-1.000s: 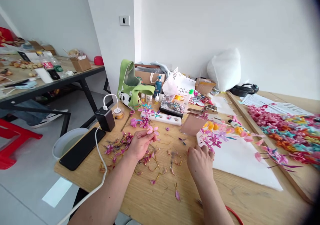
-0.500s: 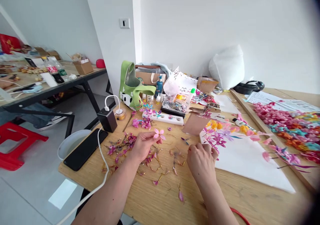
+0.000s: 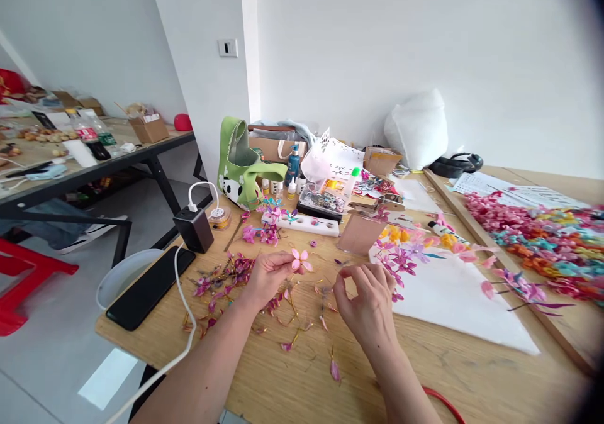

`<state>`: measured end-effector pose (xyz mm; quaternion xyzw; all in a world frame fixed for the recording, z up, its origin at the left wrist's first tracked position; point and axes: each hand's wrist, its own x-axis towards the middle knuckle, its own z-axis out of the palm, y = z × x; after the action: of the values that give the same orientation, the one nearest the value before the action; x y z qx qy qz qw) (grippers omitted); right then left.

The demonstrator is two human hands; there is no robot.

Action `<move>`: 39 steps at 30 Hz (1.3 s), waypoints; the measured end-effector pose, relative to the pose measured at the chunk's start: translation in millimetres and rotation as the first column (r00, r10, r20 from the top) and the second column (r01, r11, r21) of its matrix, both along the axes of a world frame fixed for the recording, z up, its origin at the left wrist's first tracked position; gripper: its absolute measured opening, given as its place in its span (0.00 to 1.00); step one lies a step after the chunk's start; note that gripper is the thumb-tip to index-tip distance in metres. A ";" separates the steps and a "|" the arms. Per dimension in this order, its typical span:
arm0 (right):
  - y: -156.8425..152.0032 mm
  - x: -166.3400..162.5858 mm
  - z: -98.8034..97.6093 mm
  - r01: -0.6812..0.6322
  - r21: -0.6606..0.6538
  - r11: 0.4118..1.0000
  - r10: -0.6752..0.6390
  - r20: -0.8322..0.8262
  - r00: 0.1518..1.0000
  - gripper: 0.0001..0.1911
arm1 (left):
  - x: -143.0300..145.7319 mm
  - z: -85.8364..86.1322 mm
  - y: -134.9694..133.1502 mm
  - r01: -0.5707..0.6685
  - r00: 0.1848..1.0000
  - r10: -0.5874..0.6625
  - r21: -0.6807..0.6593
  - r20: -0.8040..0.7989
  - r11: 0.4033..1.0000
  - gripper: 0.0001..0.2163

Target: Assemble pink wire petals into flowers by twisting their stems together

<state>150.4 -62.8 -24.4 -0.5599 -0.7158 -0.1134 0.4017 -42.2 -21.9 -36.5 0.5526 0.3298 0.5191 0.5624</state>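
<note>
My left hand (image 3: 267, 277) is closed in a pinch on a small pink flower (image 3: 300, 260), held just above the wooden table (image 3: 438, 367). My right hand (image 3: 369, 299) hovers a short way to its right, thumb and forefinger pinched on something too thin to make out. Loose pink and purple petals on wire stems (image 3: 236, 279) lie scattered under and left of both hands. Right of my right hand a white sheet (image 3: 453, 301) carries several finished pink, purple and yellow flowers (image 3: 406, 251).
A black phone (image 3: 150, 287), a power bank (image 3: 192, 229) with a white cable and a white bowl (image 3: 117, 274) sit at the left edge. Behind are a green bag (image 3: 240, 167), glue bottles, a white block (image 3: 306, 224) and boxes. Coloured flower garlands (image 3: 542, 241) lie right.
My right hand has left the edge of the white sheet and moved left toward the flower, its fingers now pinched. My left hand keeps the pink flower, shifted slightly right.
</note>
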 end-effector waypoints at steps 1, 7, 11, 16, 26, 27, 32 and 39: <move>-0.5 0.0 1.0 -0.013 0.002 1.000 0.013 0.003 1.000 0.04 | 0.0 -1.1 0.4 0.006 1.000 -0.006 0.001 0.003 1.000 0.09; -4.0 -4.8 4.4 -0.106 -0.110 0.988 0.117 0.096 0.988 0.06 | 1.9 0.6 -1.0 0.012 1.000 -0.012 0.014 0.015 1.000 0.09; -7.0 -11.9 3.9 -0.169 -0.178 0.969 0.192 0.115 0.975 0.06 | 7.9 8.9 -7.5 0.066 0.990 -0.062 0.031 -0.124 0.997 0.09; -10.0 -17.1 5.5 -0.188 -0.180 0.966 0.207 0.097 0.973 0.06 | 16.3 10.1 -10.9 0.066 0.987 -0.070 -0.032 -0.147 0.997 0.11; -10.6 -19.7 5.2 -0.238 -0.152 0.959 0.241 0.002 0.971 0.06 | 18.4 7.2 -8.3 0.003 0.992 -0.014 -0.088 -0.123 0.996 0.13; -10.7 -20.0 5.1 -0.242 -0.149 0.959 0.243 -0.014 0.970 0.06 | 18.4 7.4 -8.4 -0.013 0.992 0.002 -0.088 -0.125 0.996 0.13; -10.9 -20.1 2.5 -0.258 -0.150 0.954 0.247 -0.088 0.965 0.06 | 20.0 9.3 -9.6 -0.064 0.990 0.051 -0.104 -0.128 0.992 0.13; -11.9 -21.0 2.6 -0.256 -0.146 0.956 0.232 -0.160 0.959 0.06 | 19.8 6.6 -9.4 -0.096 0.986 0.080 -0.108 -0.145 0.989 0.13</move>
<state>129.3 -74.7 -21.8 -0.5050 -0.7562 0.0370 0.4144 -22.4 -31.3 -29.9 0.5394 0.4220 0.4837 0.5451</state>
